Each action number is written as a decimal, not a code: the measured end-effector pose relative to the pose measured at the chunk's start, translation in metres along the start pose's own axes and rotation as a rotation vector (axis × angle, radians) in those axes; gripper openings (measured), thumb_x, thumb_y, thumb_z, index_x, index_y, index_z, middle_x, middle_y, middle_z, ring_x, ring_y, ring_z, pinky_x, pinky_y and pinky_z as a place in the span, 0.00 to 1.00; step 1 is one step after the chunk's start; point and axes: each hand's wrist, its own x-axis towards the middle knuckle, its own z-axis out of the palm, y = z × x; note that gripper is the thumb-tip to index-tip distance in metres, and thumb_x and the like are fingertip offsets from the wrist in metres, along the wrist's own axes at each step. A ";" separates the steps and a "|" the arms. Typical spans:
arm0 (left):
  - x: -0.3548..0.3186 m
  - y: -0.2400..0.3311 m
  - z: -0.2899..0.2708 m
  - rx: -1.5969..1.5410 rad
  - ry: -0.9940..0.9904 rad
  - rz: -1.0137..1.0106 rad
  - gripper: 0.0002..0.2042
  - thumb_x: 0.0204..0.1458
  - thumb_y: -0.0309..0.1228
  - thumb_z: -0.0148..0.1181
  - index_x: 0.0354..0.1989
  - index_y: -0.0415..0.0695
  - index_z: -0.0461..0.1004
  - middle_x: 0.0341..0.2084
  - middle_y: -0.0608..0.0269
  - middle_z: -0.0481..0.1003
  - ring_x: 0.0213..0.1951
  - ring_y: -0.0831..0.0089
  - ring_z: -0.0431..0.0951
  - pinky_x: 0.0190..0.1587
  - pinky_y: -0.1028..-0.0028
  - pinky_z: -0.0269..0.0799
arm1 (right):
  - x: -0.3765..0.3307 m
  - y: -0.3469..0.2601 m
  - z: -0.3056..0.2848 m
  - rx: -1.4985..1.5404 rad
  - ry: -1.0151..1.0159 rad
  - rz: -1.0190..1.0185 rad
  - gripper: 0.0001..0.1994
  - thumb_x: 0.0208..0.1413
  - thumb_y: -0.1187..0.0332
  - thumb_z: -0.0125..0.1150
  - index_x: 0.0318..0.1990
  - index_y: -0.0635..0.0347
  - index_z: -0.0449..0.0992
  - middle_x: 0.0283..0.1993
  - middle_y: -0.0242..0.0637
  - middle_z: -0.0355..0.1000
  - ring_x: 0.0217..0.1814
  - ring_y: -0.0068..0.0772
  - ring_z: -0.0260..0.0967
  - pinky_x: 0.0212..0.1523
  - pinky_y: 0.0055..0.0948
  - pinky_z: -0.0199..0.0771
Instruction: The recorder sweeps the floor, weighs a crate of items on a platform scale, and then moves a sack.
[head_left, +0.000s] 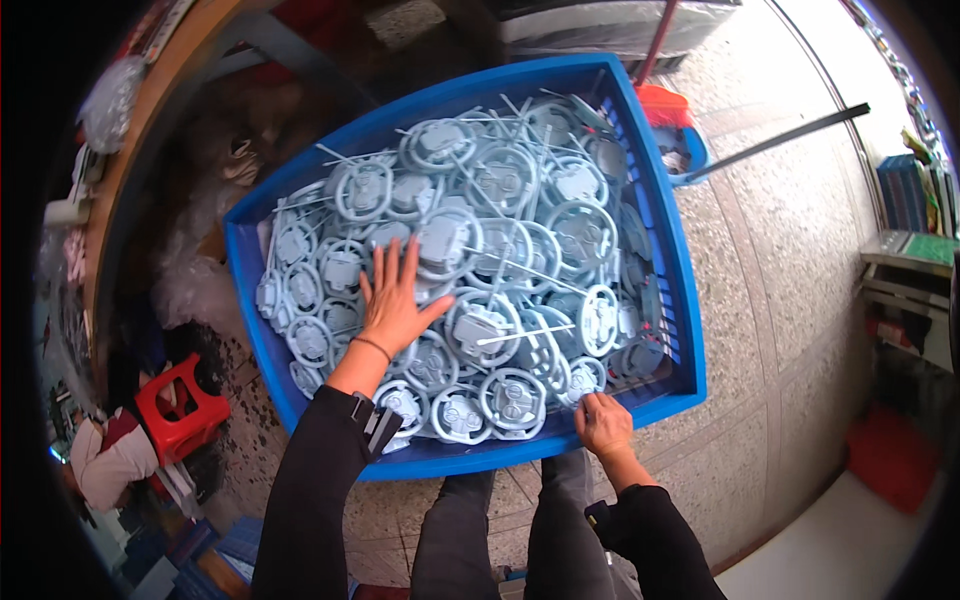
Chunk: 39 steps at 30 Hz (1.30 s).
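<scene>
A large blue plastic crate (655,230) is heaped with pale blue-grey round plastic parts, shaped like small steering wheels with flat centres. Over the left middle of the heap my left hand (393,308) lies spread, fingers apart, against the parts. One wheel-shaped part (447,243) sits just beyond its fingertips. My right hand (605,425) is closed at the crate's near rim, towards the right, its fingers curled over the edge. A round part (584,380) rests right beside those fingers inside the crate. Thin pale plastic sticks (525,335) lie across the heap.
On the left stand a red plastic stool (183,408) and a wooden-edged table (150,120). Clear plastic bags (190,285) lie beside the crate. Beyond its right side are a red and blue container (675,130) and a dark bar (780,140). My legs are against the near side.
</scene>
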 end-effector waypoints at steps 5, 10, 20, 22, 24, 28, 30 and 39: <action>-0.010 -0.051 0.044 0.115 -0.035 0.025 0.51 0.36 0.48 0.64 0.65 0.45 0.37 0.64 0.57 0.43 0.65 0.53 0.40 0.62 0.49 0.39 | 0.001 0.004 -0.005 0.004 -0.136 0.071 0.07 0.44 0.67 0.57 0.31 0.57 0.68 0.29 0.40 0.67 0.34 0.44 0.67 0.34 0.36 0.69; -0.022 -0.012 0.021 -0.087 0.128 0.073 0.44 0.38 0.30 0.63 0.64 0.43 0.42 0.62 0.46 0.47 0.63 0.48 0.45 0.63 0.55 0.41 | 0.042 0.013 -0.017 0.306 0.358 0.147 0.23 0.49 0.69 0.55 0.55 0.57 0.62 0.53 0.50 0.58 0.55 0.52 0.55 0.56 0.37 0.56; -0.105 0.147 0.065 -0.286 -0.004 0.168 0.37 0.44 0.43 0.58 0.63 0.52 0.51 0.62 0.44 0.44 0.64 0.47 0.43 0.61 0.48 0.33 | 0.081 0.017 -0.055 -0.149 -0.141 -0.271 0.30 0.47 0.65 0.56 0.60 0.36 0.57 0.60 0.39 0.54 0.65 0.48 0.47 0.60 0.55 0.44; -0.104 0.142 0.059 -0.287 -0.018 0.232 0.35 0.43 0.40 0.59 0.62 0.52 0.54 0.61 0.46 0.47 0.63 0.49 0.45 0.62 0.51 0.38 | 0.055 0.028 -0.059 -0.229 -0.215 -0.308 0.30 0.46 0.68 0.53 0.59 0.35 0.58 0.60 0.38 0.55 0.65 0.46 0.47 0.60 0.55 0.43; -0.101 0.128 0.051 -0.289 0.008 0.311 0.33 0.42 0.38 0.60 0.60 0.52 0.57 0.60 0.48 0.51 0.63 0.50 0.47 0.62 0.54 0.43 | 0.035 0.039 -0.058 -0.509 -0.216 -0.402 0.31 0.44 0.67 0.57 0.59 0.36 0.58 0.61 0.39 0.54 0.66 0.47 0.46 0.61 0.57 0.41; -0.082 0.101 0.038 -0.332 0.181 0.296 0.31 0.40 0.34 0.62 0.57 0.50 0.60 0.58 0.48 0.52 0.61 0.49 0.50 0.60 0.57 0.51 | 0.025 0.029 -0.069 -0.148 -0.285 -0.215 0.36 0.38 0.65 0.65 0.60 0.44 0.58 0.62 0.41 0.52 0.67 0.48 0.43 0.61 0.55 0.39; -0.057 0.106 0.016 -0.389 0.295 0.138 0.35 0.39 0.36 0.63 0.59 0.50 0.57 0.59 0.47 0.50 0.61 0.47 0.49 0.60 0.56 0.50 | 0.033 0.021 -0.067 -0.072 -0.206 -0.233 0.37 0.37 0.62 0.67 0.59 0.48 0.59 0.63 0.42 0.50 0.67 0.49 0.41 0.61 0.55 0.40; -0.013 0.122 0.018 -0.272 0.193 0.026 0.41 0.33 0.38 0.67 0.60 0.53 0.54 0.54 0.46 0.54 0.57 0.46 0.53 0.60 0.54 0.46 | 0.110 -0.022 -0.030 0.093 -0.015 -0.325 0.17 0.39 0.60 0.65 0.38 0.55 0.74 0.63 0.53 0.48 0.64 0.58 0.46 0.58 0.46 0.53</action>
